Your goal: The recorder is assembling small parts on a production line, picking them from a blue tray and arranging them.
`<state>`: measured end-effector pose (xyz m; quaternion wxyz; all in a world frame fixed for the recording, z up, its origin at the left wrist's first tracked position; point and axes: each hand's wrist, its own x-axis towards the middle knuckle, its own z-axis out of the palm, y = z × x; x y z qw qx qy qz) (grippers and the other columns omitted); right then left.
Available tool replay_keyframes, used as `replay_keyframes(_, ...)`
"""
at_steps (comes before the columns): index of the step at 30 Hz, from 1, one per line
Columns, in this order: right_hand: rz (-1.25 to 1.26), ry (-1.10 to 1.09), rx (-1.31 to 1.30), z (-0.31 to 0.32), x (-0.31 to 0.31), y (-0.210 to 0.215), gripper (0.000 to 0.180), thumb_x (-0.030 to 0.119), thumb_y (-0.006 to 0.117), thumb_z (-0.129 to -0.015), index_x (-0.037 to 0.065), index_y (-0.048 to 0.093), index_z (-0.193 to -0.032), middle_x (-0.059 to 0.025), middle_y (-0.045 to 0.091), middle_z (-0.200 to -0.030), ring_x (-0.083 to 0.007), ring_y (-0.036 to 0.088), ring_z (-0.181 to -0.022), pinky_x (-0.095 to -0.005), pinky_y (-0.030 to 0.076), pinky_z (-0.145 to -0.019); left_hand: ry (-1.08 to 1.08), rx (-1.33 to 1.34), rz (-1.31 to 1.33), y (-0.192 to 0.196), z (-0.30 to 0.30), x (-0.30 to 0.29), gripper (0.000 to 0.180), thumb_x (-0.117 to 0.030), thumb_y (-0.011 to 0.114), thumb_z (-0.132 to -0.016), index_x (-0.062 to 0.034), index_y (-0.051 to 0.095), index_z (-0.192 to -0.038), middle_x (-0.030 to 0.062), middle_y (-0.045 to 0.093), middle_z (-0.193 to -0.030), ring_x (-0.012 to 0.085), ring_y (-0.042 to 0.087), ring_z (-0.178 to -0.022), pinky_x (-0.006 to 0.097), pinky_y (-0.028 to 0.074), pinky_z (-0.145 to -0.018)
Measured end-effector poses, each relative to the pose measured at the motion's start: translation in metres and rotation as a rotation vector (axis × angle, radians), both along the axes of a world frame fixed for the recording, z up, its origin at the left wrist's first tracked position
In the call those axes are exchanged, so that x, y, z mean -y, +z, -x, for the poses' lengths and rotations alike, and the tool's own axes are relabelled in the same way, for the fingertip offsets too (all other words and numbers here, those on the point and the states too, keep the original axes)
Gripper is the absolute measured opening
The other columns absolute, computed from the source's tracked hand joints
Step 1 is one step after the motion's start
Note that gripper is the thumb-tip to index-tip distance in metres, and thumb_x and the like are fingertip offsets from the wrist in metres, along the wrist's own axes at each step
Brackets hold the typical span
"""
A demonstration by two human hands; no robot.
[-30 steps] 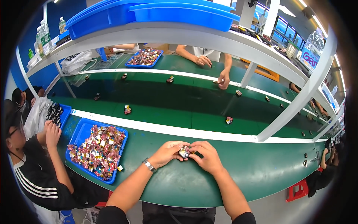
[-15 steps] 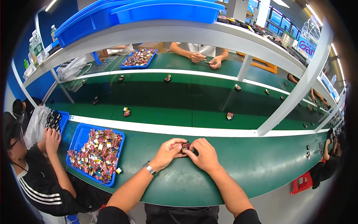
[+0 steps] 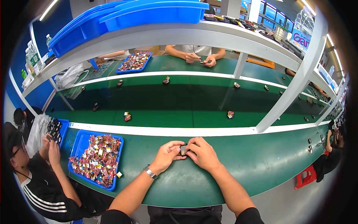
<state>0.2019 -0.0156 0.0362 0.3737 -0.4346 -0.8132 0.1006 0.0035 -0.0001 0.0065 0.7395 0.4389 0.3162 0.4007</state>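
Observation:
Over the green worktop [image 3: 149, 194], my left hand [image 3: 164, 156] and my right hand [image 3: 204, 154] meet in front of me. Between their fingertips they pinch a small rectangular piece [image 3: 183, 150] with a dark edge and a greyish-tan face. Fingers cover part of it, so its exact kind is unclear. To the left of my left hand stands a blue tray [image 3: 79, 143], heaped with small red, white and yellow parts [image 3: 97, 158]. One loose white-and-yellow part [image 3: 119, 174] lies against the tray's right side.
Beyond a white rail [image 3: 164, 130], a green belt [image 3: 160, 97] carries scattered small parts. A grey shelf [image 3: 149, 35] with blue bins [image 3: 153, 16] spans overhead, on slanted posts [image 3: 283, 82]. A co-worker [image 3: 41, 183] sits at left; another's hands [image 3: 201, 59] work across the belt.
The piece in my hands has turned from a reddish face to a greyish-tan one. My right fingers have closed in over it. The view has shifted slightly.

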Motion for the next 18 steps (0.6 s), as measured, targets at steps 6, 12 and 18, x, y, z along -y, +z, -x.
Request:
replay_keyframes(6,0.129,0.107,0.012,-0.009,0.0,0.0,0.015,0.009,0.076,-0.077,0.012,0.073,-0.092,-0.0015,0.059,-0.095,-0.0217,0.059,-0.089,-0.0359,0.052,-0.077,-0.045,-0.091,-0.029,0.001,0.001,0.0,0.028,-0.006,0.046,-0.102,0.004,0.05,-0.128,0.0131,0.063,-0.115,0.0205,0.065,-0.104,0.034,0.057,-0.091)
replay_keyframes(12,0.179,0.075,-0.056,-0.004,0.002,0.003,0.014,0.012,0.075,-0.08,0.012,0.075,-0.094,-0.0035,0.059,-0.094,-0.0219,0.059,-0.094,-0.0348,0.052,-0.078,-0.032,-0.046,-0.051,0.0,0.0,0.001,0.028,-0.005,0.048,-0.101,0.003,0.05,-0.128,0.0136,0.062,-0.117,0.02,0.064,-0.105,0.035,0.057,-0.092)
replay_keyframes(18,0.244,0.026,-0.17,-0.002,-0.001,-0.01,0.014,0.012,0.076,-0.08,0.011,0.075,-0.094,-0.0042,0.059,-0.096,-0.0223,0.058,-0.095,-0.0341,0.051,-0.078,-0.07,0.007,-0.101,-0.004,0.001,0.001,0.031,-0.002,0.054,-0.097,0.0029,0.049,-0.128,0.014,0.06,-0.122,0.0198,0.061,-0.111,0.035,0.056,-0.094)
